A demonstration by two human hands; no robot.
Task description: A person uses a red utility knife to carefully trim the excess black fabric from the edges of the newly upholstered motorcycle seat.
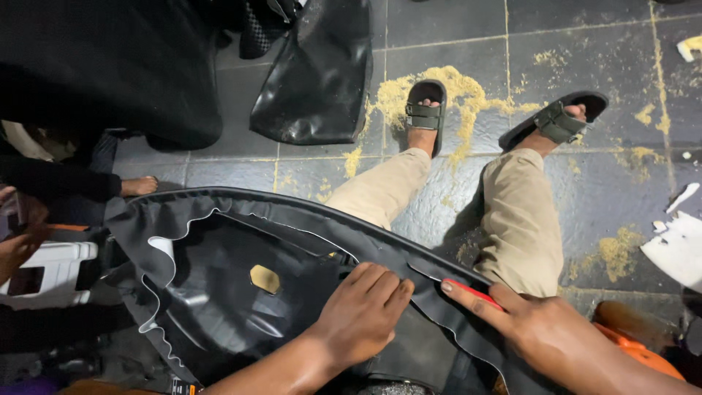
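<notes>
A black seat base lies upside down across my lap, with a black vinyl cover folded over its rim. My left hand presses flat on the cover's edge, fingers together, near the seat's right end. To its right, my right hand holds a red-handled tool, index finger stretched along it, its tip at the cover's wavy edge. A small gold patch shows inside the shell.
My legs in beige trousers and black sandals stretch over a dark tiled floor strewn with yellow sawdust. A black vinyl piece lies ahead. Another person sits at left by a white stool. White scraps lie right.
</notes>
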